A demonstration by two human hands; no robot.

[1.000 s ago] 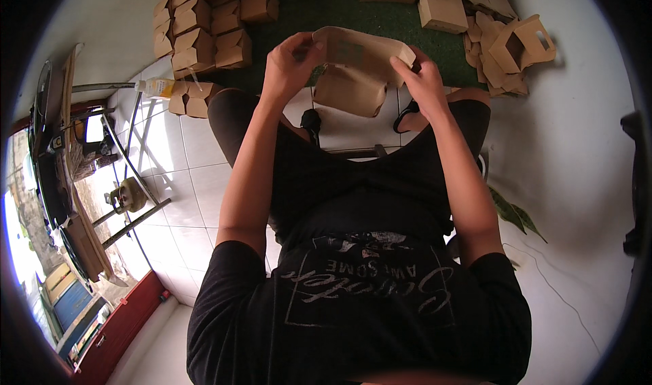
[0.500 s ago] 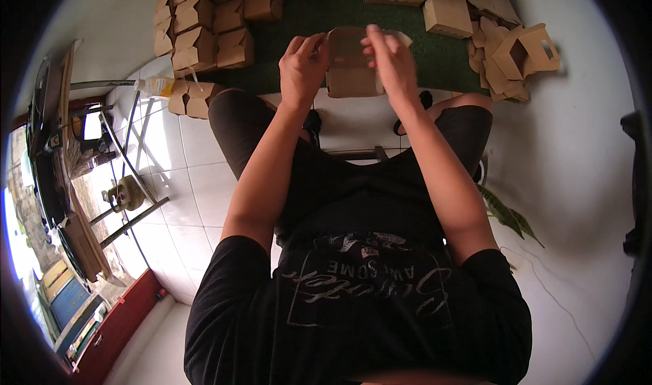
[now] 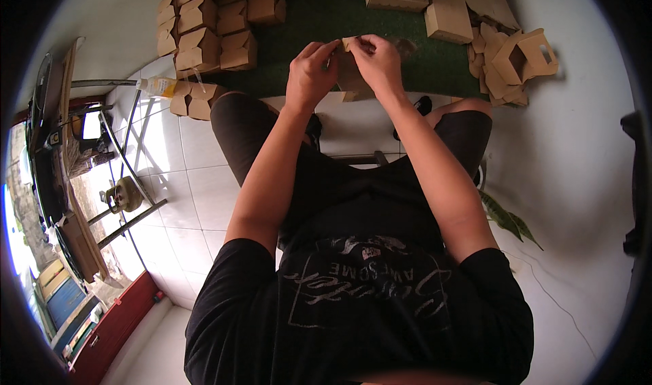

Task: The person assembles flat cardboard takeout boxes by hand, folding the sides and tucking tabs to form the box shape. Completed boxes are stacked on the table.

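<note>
Two bare hands are meeting over the near edge of a green surface (image 3: 316, 55), pinching a brown cardboard piece (image 3: 352, 79) between them. The left hand (image 3: 312, 74) is curling its fingers in at the piece's far edge; the right hand (image 3: 377, 62) is gripping that edge from the right, thumb and fingers drawn together. The hands are covering much of the cardboard, which is lying in shadow and blurring, so its full shape and the exact fingertip contact are escaping view. A dark smudge beyond the right hand is proving too blurred to identify. At far left, folded boxes (image 3: 197, 14) are standing in a stack, the frame's upper edge cutting some off. At far right, an open box (image 3: 519, 57) with a handle slot is resting on overlapping cardboard pieces (image 3: 479, 52). A bottle (image 3: 156, 86) is showing just beside two small boxes (image 3: 193, 102) near the left knee, which is partly hiding them.
</note>
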